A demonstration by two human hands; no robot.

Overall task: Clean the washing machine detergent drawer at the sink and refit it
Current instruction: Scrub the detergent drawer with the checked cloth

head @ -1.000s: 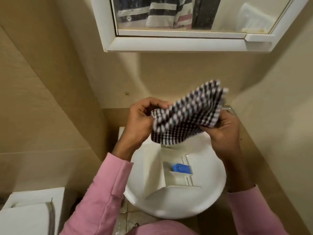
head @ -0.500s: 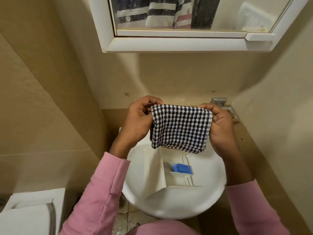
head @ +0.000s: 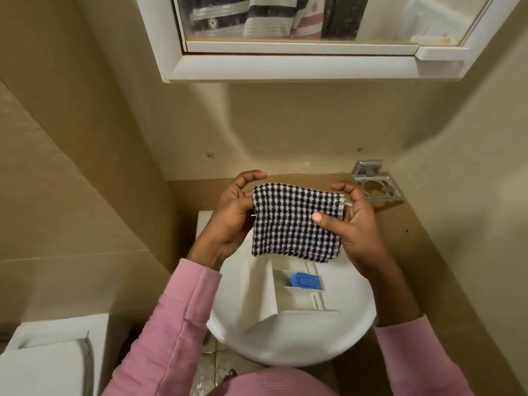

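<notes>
A black-and-white checked cloth, folded into a rectangle, hangs above the white round sink. My right hand holds its right edge, thumb pressed on the front and fingers behind. My left hand is at the cloth's left edge with fingers loosely curved; whether it grips the cloth is unclear. The white detergent drawer lies in the sink bowl below the cloth, with a blue insert in its right compartment.
A white mirror cabinet hangs on the beige wall just above. A metal holder is fixed to the wall at the right of the sink. A white toilet cistern stands at the lower left.
The cloth was tilted and half open, then was folded flat into a rectangle. Both hands have lowered slightly, and the left hand's fingers have loosened at the cloth's left edge.
</notes>
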